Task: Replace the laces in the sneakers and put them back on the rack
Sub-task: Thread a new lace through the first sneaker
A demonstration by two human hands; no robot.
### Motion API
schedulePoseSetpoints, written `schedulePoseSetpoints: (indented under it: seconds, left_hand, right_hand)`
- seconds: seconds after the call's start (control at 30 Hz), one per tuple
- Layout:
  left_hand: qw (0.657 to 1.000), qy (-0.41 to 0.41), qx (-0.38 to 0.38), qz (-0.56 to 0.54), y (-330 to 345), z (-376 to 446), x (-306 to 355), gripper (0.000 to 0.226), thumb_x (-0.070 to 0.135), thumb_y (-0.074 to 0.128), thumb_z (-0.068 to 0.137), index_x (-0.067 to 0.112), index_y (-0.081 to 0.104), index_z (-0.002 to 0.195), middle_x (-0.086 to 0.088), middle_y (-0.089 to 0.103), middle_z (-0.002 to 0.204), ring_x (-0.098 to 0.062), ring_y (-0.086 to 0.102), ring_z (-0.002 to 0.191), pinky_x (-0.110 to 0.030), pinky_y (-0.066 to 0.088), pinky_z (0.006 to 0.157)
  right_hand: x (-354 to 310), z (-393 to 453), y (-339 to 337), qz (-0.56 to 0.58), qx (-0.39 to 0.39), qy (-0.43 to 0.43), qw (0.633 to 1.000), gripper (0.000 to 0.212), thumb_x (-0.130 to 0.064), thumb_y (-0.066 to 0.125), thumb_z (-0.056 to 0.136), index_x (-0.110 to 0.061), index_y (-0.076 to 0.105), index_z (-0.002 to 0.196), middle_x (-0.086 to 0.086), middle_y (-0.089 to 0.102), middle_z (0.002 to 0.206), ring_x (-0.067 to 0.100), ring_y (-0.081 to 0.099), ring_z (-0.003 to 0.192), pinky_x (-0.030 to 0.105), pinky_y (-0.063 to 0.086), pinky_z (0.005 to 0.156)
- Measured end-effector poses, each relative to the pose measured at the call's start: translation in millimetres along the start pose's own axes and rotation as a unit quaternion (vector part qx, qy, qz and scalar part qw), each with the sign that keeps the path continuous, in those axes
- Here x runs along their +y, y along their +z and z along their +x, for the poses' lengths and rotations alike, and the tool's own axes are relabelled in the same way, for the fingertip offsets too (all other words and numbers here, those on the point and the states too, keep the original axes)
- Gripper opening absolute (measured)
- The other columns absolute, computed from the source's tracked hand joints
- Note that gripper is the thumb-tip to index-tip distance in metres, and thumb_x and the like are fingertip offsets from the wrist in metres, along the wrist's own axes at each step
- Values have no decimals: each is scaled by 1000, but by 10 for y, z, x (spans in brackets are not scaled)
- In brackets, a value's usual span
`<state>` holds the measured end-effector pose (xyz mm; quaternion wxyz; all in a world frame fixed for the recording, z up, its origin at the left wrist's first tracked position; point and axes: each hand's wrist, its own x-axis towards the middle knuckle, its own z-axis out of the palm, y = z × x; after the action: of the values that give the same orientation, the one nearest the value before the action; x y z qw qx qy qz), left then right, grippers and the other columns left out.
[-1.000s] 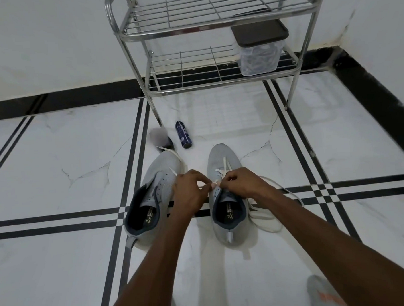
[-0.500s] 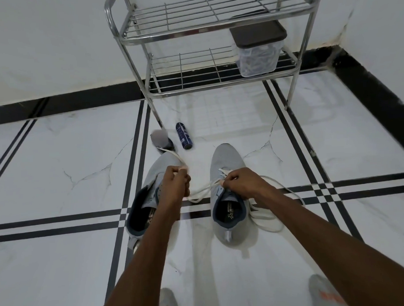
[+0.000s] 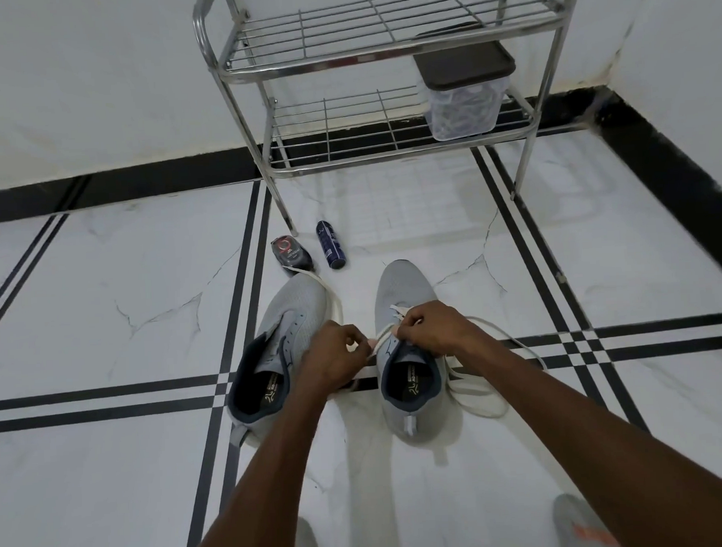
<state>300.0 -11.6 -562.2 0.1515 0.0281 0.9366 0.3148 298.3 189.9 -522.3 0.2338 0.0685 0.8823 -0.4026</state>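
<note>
The left hand (image 3: pixel 334 353) has moved back in from over the left sneaker (image 3: pixel 280 351) and now sits just beside the right sneaker (image 3: pixel 408 345), its fingers curled and pinching the white lace (image 3: pixel 381 338) at that shoe's inner edge. The slack strand that hung between the hands half a second ago is now short. The right hand (image 3: pixel 430 328) stays over the right sneaker's tongue, fingers pinching the lace there. More lace loops on the floor (image 3: pixel 105 326) right of this sneaker. Beyond it stand the rack (image 3: pixel 383 53), a blue can (image 3: pixel 330 250) and a dark bottle (image 3: pixel 290 253), both lying down.
</note>
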Motion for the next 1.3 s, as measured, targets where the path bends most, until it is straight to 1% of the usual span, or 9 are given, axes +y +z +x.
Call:
schedulePoseSetpoints:
  seconds: [0.37, 0.47, 0.6, 0.8, 0.87, 0.97, 1.1, 1.2, 1.3]
  left_hand:
    - [979, -86, -64, -173, -420, 54, 321, 30, 38, 51, 79, 13, 66, 73, -5, 67, 86, -21, 53, 84, -41, 43, 83]
    - [977, -84, -66, -184, -491, 65, 381, 27, 37, 51, 87, 16, 63, 73, -5, 66, 91, -24, 55, 90, -40, 41, 83]
    - [978, -92, -75, -171, -673, 24, 380, 38, 44, 47, 69, 13, 68, 77, -16, 70, 104, -30, 59, 98, -42, 43, 91]
    - [984, -53, -32, -165, -901, -51, 247, 29, 38, 51, 74, 14, 67, 76, -9, 65, 105, -24, 56, 95, -35, 42, 77]
    - [983, -42, 3, -181, -976, -28, 173, 30, 38, 51, 79, 13, 68, 79, -14, 67, 103, -30, 59, 98, -41, 43, 88]
    - [986, -10, -3, -169, -971, 8, 178, 29, 24, 49, 97, 9, 64, 76, -11, 68, 85, -24, 60, 84, -39, 42, 83]
    - [987, 15, -40, -154, -891, 36, 288, 32, 15, 46, 101, 8, 61, 73, -6, 58, 71, -19, 51, 72, -35, 40, 75]
    - [984, 1, -38, -177, -909, 23, 234, 31, 16, 45, 101, 7, 58, 74, -6, 54, 70, -18, 48, 70, -35, 38, 74]
    - [983, 3, -43, -177, -915, -13, 206, 31, 15, 43, 103, 7, 56, 75, -4, 52, 69, -13, 45, 64, -31, 36, 69]
  right_hand:
    - [-153, 64, -185, -25, 33, -86, 995, 16, -34, 74, 87, -22, 74, 98, -6, 65, 87, 12, 61, 87, 17, 40, 63]
    - [-272, 80, -169, -45, -36, -141, 988, 25, -39, 70, 90, -29, 72, 113, -1, 70, 89, 13, 65, 87, 26, 49, 77]
    - [-382, 151, -135, -84, -102, -151, 980, 15, -37, 64, 95, -29, 76, 96, -8, 70, 84, 3, 63, 76, 22, 46, 70]
    - [-281, 368, -136, -37, 136, -41, 989, 24, -13, 54, 93, -13, 75, 105, 7, 72, 112, 25, 66, 97, 35, 55, 88]
    - [-259, 366, -137, -7, 121, -38, 992, 34, -16, 59, 92, -15, 66, 125, 8, 68, 120, 26, 63, 109, 30, 51, 91]
    - [-378, 271, -103, 55, 10, -116, 992, 58, -29, 67, 93, -26, 45, 146, 3, 75, 102, 14, 67, 86, 25, 51, 75]
    - [-603, 196, -53, 8, -104, -168, 980, 19, -23, 58, 100, -18, 66, 116, 0, 77, 87, 9, 61, 59, 11, 41, 47]
    - [-593, 271, -145, 32, -50, -120, 991, 21, -9, 50, 99, -11, 71, 99, 4, 74, 82, 9, 56, 60, 16, 41, 50]
    - [-536, 350, -239, 78, -3, -136, 988, 20, -14, 53, 101, -21, 64, 115, 2, 76, 84, 12, 55, 62, 24, 43, 57]
